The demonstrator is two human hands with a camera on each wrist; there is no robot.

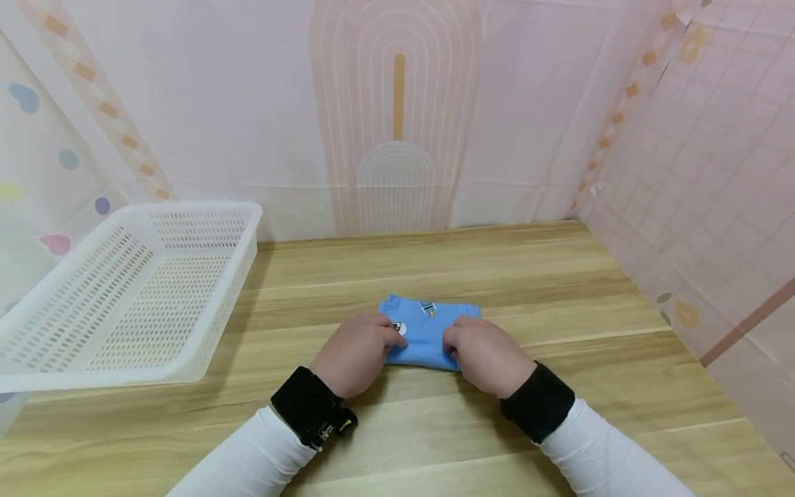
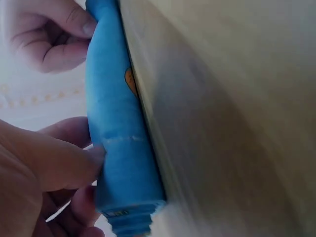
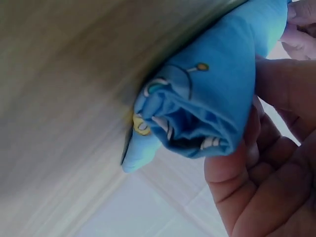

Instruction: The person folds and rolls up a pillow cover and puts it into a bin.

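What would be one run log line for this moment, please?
left hand: grips folded blue garment | right hand: grips same garment | garment: on wooden table | white basket: left, apart

Light wood-grain table (image 1: 559, 276) with pale pink printed backdrop sheets (image 1: 248, 103) all around it, arch pattern in the middle, tile-grid print on the right. White perforated plastic basket (image 1: 93, 359) sits off left.

A white perforated basket (image 1: 124, 290) sits, apparently tilted, on the wooden table (image 1: 559, 290).
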